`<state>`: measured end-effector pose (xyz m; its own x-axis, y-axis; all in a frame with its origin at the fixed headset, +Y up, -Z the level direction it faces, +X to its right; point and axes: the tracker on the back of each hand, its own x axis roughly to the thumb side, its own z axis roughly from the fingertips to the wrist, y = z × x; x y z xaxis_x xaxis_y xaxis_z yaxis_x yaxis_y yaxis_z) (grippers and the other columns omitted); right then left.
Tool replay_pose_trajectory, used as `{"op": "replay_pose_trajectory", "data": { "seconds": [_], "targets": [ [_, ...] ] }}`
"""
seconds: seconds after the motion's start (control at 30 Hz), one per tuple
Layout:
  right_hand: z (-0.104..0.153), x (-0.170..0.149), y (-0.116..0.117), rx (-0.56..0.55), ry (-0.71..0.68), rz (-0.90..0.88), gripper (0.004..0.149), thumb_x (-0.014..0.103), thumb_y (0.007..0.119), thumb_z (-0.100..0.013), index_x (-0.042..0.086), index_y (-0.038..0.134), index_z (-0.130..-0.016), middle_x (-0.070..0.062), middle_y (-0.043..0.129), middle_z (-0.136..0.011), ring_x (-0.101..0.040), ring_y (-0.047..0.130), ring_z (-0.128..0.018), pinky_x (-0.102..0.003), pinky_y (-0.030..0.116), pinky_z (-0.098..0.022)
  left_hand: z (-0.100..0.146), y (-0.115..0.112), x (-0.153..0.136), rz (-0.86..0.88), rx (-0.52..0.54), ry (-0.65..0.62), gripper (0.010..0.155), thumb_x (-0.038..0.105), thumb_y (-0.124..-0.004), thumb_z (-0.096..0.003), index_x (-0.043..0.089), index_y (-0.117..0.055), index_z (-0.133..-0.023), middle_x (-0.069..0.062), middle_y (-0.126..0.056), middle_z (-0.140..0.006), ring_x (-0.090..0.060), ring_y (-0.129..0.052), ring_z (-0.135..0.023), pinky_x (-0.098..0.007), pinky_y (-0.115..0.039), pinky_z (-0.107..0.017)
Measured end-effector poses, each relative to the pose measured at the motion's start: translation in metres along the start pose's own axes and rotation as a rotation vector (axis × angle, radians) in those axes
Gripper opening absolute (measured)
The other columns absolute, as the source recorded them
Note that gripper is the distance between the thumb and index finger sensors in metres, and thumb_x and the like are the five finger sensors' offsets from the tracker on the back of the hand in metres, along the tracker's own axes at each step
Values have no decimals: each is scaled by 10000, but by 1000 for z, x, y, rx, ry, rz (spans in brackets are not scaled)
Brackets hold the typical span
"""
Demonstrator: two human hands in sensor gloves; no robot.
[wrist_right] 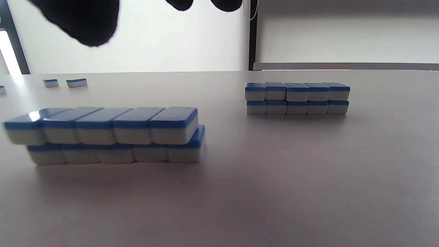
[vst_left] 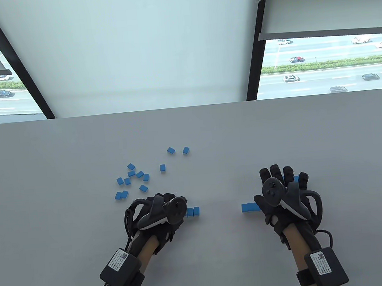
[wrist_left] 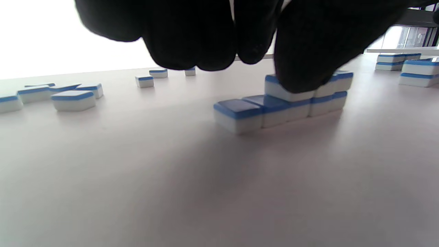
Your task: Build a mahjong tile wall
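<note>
Tiles (wrist_left: 289, 96), small, rigid, slick-faced (probably light), best pinched by the short sides.
Left hand (vst_left: 157, 212) presses one onto the stack (wrist_left: 301, 103); right hand (vst_left: 282, 193) hovers, grip apart.

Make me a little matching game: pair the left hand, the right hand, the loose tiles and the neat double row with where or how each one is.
1 left hand
2 right hand
3 loose tiles
4 double row

A scattered singly
B five tiles on five
C fingers spread
D fingertip on a top tile of the half-built wall

Pairs: 1-D, 2-C, 3-A, 4-B
</note>
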<state>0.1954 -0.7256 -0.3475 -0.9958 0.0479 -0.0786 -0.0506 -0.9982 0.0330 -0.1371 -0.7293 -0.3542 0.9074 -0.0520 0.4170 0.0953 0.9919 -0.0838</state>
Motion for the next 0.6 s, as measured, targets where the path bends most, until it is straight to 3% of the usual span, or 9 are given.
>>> {"op": "replay_pose_trajectory", "data": {
  "seconds": [0.33,0.6],
  "targets": [
    [-1,0,-1,-6,-4,-8,802,646,697,-435,381,308,-1085,57,249,-1183,-359,223,-1072,-633,131,-690,-20,37,-69,-86,37,173,663,502,-868,-392,296,-698,-998,1,-785,-982,-276,-845,-813,-561,-699,-635],
    [-1,0,-1,-1,-7,-9,801,645,697,-436,381,309,-1085,56,251,-1183,-359,224,-1072,-633,131,-689,-43,13,-100,-118,-63,359,677,588,-843,-378,274,-743,-969,5,-807,-940,-279,-851,-780,-559,-704,-618]
  ]
}}
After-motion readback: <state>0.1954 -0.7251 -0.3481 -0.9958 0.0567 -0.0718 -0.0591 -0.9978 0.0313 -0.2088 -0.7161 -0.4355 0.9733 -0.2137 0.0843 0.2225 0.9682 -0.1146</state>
